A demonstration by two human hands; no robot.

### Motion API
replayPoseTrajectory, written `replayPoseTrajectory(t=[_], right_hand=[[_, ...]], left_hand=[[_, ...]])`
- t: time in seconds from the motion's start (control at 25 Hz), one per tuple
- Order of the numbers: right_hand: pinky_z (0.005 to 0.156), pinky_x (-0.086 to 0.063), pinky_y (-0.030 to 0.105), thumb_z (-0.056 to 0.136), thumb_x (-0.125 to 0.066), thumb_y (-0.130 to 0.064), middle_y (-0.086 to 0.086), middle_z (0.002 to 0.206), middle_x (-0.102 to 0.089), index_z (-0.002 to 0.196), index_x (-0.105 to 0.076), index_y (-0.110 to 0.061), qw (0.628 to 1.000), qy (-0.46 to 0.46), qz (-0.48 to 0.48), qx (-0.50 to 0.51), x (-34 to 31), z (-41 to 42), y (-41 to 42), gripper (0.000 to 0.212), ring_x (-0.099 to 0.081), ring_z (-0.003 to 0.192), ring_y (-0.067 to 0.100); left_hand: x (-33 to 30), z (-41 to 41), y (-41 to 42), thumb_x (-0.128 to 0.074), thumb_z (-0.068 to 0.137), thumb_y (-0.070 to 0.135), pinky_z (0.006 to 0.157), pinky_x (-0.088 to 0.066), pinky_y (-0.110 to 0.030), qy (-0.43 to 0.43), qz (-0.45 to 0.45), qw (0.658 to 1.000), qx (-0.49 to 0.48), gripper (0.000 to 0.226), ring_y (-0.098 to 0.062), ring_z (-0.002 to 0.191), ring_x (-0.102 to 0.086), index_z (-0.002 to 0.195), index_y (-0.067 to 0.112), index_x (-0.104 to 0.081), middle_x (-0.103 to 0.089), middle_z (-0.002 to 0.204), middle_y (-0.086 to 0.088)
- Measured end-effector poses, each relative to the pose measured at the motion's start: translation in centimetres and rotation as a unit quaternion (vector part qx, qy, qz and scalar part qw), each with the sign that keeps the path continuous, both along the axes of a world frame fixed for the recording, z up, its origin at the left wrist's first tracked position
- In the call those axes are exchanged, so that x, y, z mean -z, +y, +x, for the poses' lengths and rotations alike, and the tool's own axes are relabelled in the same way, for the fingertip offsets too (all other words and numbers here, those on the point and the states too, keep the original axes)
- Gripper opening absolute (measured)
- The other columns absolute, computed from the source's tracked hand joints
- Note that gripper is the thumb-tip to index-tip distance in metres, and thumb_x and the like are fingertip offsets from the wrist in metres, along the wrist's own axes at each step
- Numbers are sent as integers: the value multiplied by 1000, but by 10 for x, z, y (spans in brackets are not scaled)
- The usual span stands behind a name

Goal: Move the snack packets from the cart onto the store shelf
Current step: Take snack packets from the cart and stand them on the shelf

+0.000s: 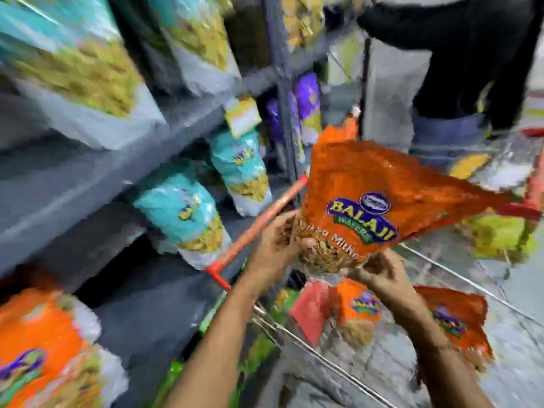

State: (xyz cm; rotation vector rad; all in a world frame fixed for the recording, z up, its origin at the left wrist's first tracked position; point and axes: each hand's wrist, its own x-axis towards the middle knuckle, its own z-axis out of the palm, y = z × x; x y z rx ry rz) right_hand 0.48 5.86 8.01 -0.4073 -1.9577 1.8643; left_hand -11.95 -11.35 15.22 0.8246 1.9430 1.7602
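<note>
An orange snack packet [368, 195] with a purple logo is held up above the cart, tilted to the right. My left hand [276, 242] grips its lower left corner and my right hand [379, 269] grips its bottom edge. Below, the wire cart [323, 357] with a red rim [265, 222] holds more orange packets [459, 319], plus red and green ones. The grey store shelf [73, 184] stands on the left. Teal packets [182, 213] stand on its middle level and orange packets [38, 343] lie at the bottom left. The picture is blurred.
Another person in dark clothes and jeans [453, 69] stands at the back right, beyond the cart. Purple packets [306, 104] hang on the far shelf section. A yellow price tag [243, 116] sticks out from the shelf edge.
</note>
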Motion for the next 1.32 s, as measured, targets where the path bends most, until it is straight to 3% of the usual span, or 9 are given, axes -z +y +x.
replayPoseTrajectory(t=[0.08, 0.24, 0.4, 0.6, 0.72, 0.84, 0.96, 1.12, 1.32], right_hand=[[78, -54, 28, 60, -88, -5, -5, 93, -75, 96, -66, -31, 992, 114, 22, -46, -77, -15, -55, 49, -68, 83, 13], [81, -54, 15, 76, -75, -2, -9, 103, -76, 114, -63, -25, 951, 270, 25, -151, -191, -40, -157, 46, -70, 91, 3], [95, -49, 35, 73, -80, -24, 16, 102, -73, 114, -62, -28, 904, 318, 25, -284, -260, -64, -267, 45, -65, 96, 15], [104, -48, 34, 83, -74, -25, 1, 130, -67, 129, -56, -23, 857, 303, 67, -411, -272, -123, -360, 49, -60, 124, 19], [94, -53, 24, 85, -73, -33, -8, 129, -67, 128, -54, -37, 846, 263, 75, -458, -279, -167, -394, 47, -62, 121, 12], [95, -53, 29, 85, -72, -32, -4, 132, -66, 133, -50, -28, 833, 227, 67, -500, -284, -213, -416, 53, -62, 122, 14], [86, -55, 20, 88, -69, -23, -2, 130, -67, 136, -48, -20, 822, 197, 75, -528, -289, -252, -434, 53, -65, 116, 9], [82, -54, 13, 92, -64, -11, -4, 129, -66, 136, -46, -17, 816, 157, 86, -550, -288, -285, -448, 48, -67, 110, 2], [82, -54, 13, 88, -69, -24, -9, 128, -68, 134, -48, -28, 815, 130, 77, -559, -286, -297, -447, 51, -65, 114, 2]], left_hand=[[-83, 13, -65, -67, 77, -8, 79, -49, -8, 83, 56, 992, -83, 51, 10, 90, -66, 110, 29, -60, -74, 93, 24], [-193, 46, -185, -72, 78, 7, 84, -52, -14, 209, 126, 944, -223, 41, 3, 92, -67, 112, 26, -62, -73, 101, 13], [-242, 70, -300, -71, 74, 23, 75, -53, -10, 268, 134, 897, -326, 20, 10, 83, -67, 90, 35, -72, -75, 83, 23], [-240, 51, -397, -68, 83, 18, 69, -51, -6, 251, 86, 862, -433, 20, 8, 81, -68, 102, 27, -67, -75, 87, 18], [-238, 24, -429, -68, 83, 31, 69, -52, -9, 224, 49, 848, -479, 22, 12, 82, -67, 105, 30, -65, -72, 97, 13], [-236, -12, -448, -66, 84, 37, 68, -53, -11, 221, 16, 825, -520, 9, 12, 78, -67, 93, 34, -64, -72, 90, 19], [-230, -47, -463, -65, 84, 41, 77, -56, -21, 206, -5, 805, -556, 9, 2, 87, -69, 91, 35, -65, -73, 94, 14], [-221, -76, -475, -64, 83, 44, 92, -55, -40, 168, -25, 797, -580, 28, -13, 97, -69, 104, 25, -66, -75, 104, 3], [-214, -86, -479, -66, 80, 49, 89, -55, -35, 169, -34, 803, -570, 27, -6, 94, -70, 98, 30, -65, -75, 95, 13]])
